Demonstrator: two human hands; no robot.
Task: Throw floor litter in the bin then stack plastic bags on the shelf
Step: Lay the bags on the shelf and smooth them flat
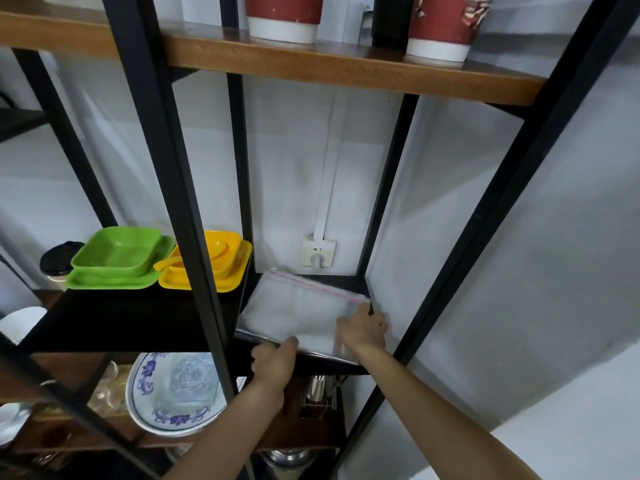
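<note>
Black metal uprights and wooden boards frame the rack against a pale wall, and I use the black shelf (145,320) as my landmark. At the right end of that shelf lies the stack of clear plastic bags (298,310), flat, with a thin red seal strip along its far edge. My right hand (363,329) rests palm down on the stack's near right corner, fingers (362,311) together and flat on the plastic, not clamped round anything. My left hand (273,363) is at the shelf's front edge, its thumb touching the near edge of the bags; the other fingers curl under the shelf and I cannot tell what they grip. On the left part of the shelf sit a green dish set (121,259) and a yellow dish set (207,263). No writing on the bags is readable.
</note>
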